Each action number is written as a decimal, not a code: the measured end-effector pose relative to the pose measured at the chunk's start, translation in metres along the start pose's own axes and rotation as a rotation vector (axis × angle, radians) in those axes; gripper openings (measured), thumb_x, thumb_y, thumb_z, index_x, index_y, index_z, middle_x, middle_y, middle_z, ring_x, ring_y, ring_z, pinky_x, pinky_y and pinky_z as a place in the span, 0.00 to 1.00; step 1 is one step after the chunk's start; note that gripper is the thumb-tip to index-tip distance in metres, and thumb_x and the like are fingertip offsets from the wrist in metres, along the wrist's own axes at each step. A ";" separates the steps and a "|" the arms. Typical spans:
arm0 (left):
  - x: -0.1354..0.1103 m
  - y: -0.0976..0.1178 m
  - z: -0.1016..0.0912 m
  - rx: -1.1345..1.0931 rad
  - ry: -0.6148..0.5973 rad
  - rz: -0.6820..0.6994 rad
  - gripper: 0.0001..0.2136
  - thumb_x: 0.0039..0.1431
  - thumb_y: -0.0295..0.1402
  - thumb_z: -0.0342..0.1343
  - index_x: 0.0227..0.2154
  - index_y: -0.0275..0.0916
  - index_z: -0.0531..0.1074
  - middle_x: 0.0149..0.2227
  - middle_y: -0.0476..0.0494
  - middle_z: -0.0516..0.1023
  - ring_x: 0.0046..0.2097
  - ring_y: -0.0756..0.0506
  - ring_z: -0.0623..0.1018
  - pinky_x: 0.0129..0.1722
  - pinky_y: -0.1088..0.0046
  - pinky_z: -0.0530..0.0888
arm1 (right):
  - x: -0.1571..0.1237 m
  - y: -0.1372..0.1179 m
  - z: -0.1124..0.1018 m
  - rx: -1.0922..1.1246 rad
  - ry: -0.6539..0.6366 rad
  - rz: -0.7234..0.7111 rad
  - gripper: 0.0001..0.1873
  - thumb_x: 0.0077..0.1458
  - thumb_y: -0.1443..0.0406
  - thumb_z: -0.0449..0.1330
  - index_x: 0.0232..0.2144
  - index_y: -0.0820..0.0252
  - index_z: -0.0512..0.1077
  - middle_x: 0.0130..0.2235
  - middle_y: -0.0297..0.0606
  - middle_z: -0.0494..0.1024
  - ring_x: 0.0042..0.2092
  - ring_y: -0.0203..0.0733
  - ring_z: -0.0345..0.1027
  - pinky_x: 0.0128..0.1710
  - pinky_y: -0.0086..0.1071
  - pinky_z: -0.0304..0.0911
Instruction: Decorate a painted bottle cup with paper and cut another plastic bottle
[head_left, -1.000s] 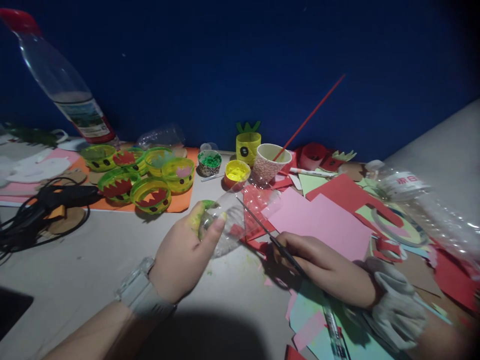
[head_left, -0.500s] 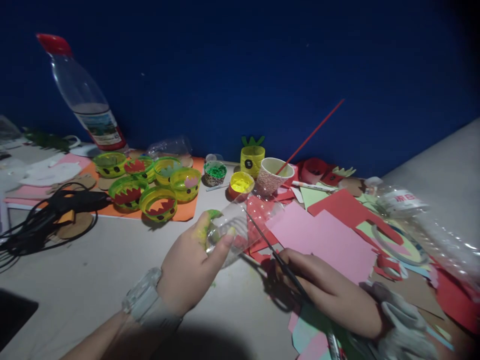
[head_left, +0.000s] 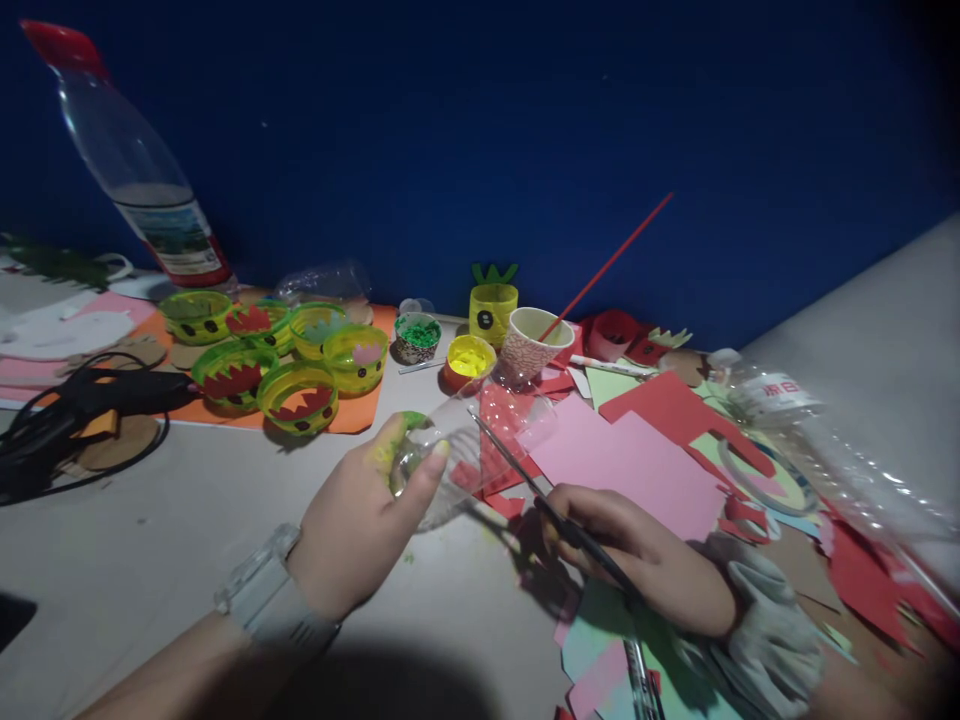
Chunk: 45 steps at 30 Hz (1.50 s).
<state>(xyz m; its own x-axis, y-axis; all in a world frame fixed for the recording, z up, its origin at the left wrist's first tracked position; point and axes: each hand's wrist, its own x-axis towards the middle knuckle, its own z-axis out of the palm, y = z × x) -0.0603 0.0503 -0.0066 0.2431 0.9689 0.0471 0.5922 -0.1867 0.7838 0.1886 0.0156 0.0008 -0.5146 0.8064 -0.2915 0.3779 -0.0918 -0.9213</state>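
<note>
My left hand [head_left: 367,520], fingertips smeared yellow and green, grips a cut piece of clear plastic bottle [head_left: 469,440] between thumb and fingers. The piece lies on its side above the table, its far end over red paper. A slim pair of dark-handled scissors [head_left: 514,460] is in my right hand [head_left: 630,555]. The blades look closed or nearly so, and their tip crosses in front of the clear plastic; I cannot tell whether it touches. My fingers hide part of the handles.
Several yellow-green cups [head_left: 300,400] stand on orange paper at left, near a black glue gun [head_left: 124,385] and a tilted bottle [head_left: 161,220]. Cups of green [head_left: 418,338] and yellow paint [head_left: 471,360], a paper cup [head_left: 532,350] and pink paper [head_left: 637,460] lie beyond my hands.
The view has shifted slightly, so the whole scene sits a little farther left. Both hands keep their holds, and the scissors remain across the clear plastic piece.
</note>
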 end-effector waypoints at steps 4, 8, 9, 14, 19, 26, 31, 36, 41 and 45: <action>0.001 0.000 0.000 0.000 -0.002 -0.011 0.21 0.61 0.49 0.39 0.46 0.40 0.64 0.30 0.48 0.77 0.30 0.45 0.76 0.26 0.72 0.67 | 0.001 0.005 -0.001 -0.006 -0.004 -0.041 0.14 0.60 0.57 0.51 0.30 0.62 0.62 0.29 0.34 0.64 0.30 0.34 0.57 0.30 0.28 0.55; 0.001 -0.001 0.001 0.010 0.000 -0.020 0.22 0.61 0.50 0.39 0.47 0.40 0.64 0.30 0.47 0.77 0.30 0.45 0.76 0.26 0.72 0.66 | 0.001 0.006 -0.001 -0.073 -0.003 -0.080 0.18 0.61 0.53 0.48 0.30 0.62 0.62 0.28 0.34 0.65 0.29 0.34 0.56 0.30 0.28 0.55; 0.002 -0.001 0.001 0.008 0.000 -0.020 0.22 0.61 0.50 0.39 0.47 0.40 0.64 0.30 0.48 0.77 0.30 0.46 0.76 0.26 0.72 0.66 | 0.001 0.006 -0.001 -0.090 0.001 -0.086 0.19 0.61 0.52 0.48 0.30 0.62 0.62 0.28 0.34 0.64 0.29 0.34 0.56 0.29 0.27 0.54; 0.001 -0.002 0.000 -0.013 0.000 -0.005 0.20 0.61 0.49 0.40 0.47 0.41 0.64 0.30 0.49 0.75 0.32 0.46 0.75 0.28 0.72 0.67 | 0.002 0.004 0.001 -0.211 0.029 -0.093 0.23 0.60 0.48 0.44 0.29 0.62 0.62 0.28 0.34 0.64 0.29 0.35 0.56 0.29 0.27 0.54; 0.000 -0.002 0.000 -0.026 0.005 0.002 0.19 0.61 0.49 0.40 0.46 0.42 0.64 0.32 0.50 0.75 0.36 0.46 0.75 0.31 0.72 0.67 | 0.002 0.006 0.000 -0.303 0.053 -0.136 0.25 0.60 0.46 0.42 0.30 0.61 0.62 0.28 0.33 0.65 0.29 0.35 0.57 0.30 0.27 0.54; 0.001 -0.001 0.001 -0.048 0.011 0.019 0.19 0.61 0.49 0.41 0.46 0.42 0.64 0.29 0.51 0.74 0.35 0.46 0.75 0.31 0.72 0.68 | 0.002 0.006 0.000 -0.351 0.060 -0.161 0.24 0.60 0.47 0.41 0.28 0.60 0.60 0.26 0.31 0.63 0.27 0.33 0.56 0.28 0.26 0.53; 0.001 0.001 0.000 -0.043 0.013 0.016 0.20 0.61 0.49 0.41 0.46 0.42 0.64 0.29 0.50 0.74 0.35 0.46 0.75 0.31 0.72 0.68 | 0.002 0.006 0.002 -0.383 0.077 -0.139 0.25 0.60 0.46 0.40 0.27 0.60 0.59 0.25 0.30 0.62 0.26 0.33 0.54 0.27 0.27 0.52; 0.001 0.003 -0.001 -0.043 0.009 0.010 0.20 0.61 0.49 0.42 0.47 0.41 0.64 0.31 0.48 0.76 0.34 0.45 0.76 0.29 0.72 0.68 | 0.001 0.007 0.002 -0.390 0.063 -0.111 0.27 0.59 0.44 0.39 0.27 0.59 0.60 0.25 0.31 0.63 0.26 0.34 0.54 0.26 0.28 0.52; 0.000 0.001 -0.002 -0.032 0.050 -0.009 0.22 0.57 0.50 0.46 0.48 0.41 0.65 0.36 0.46 0.78 0.36 0.44 0.77 0.30 0.72 0.70 | 0.002 0.006 0.002 -0.365 0.075 -0.124 0.27 0.58 0.43 0.40 0.26 0.59 0.59 0.24 0.31 0.62 0.25 0.34 0.53 0.26 0.28 0.51; 0.000 -0.001 0.000 -0.005 0.092 -0.028 0.24 0.56 0.50 0.49 0.50 0.41 0.64 0.41 0.44 0.78 0.41 0.43 0.77 0.33 0.71 0.72 | 0.001 0.009 0.004 -0.337 0.087 -0.124 0.25 0.59 0.45 0.41 0.26 0.59 0.60 0.25 0.31 0.62 0.26 0.34 0.54 0.26 0.28 0.52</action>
<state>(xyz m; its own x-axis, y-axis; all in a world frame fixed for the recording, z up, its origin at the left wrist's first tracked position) -0.0613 0.0505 -0.0076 0.1548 0.9845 0.0821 0.5940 -0.1592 0.7886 0.1886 0.0134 -0.0082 -0.5106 0.8472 -0.1466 0.5562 0.1954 -0.8077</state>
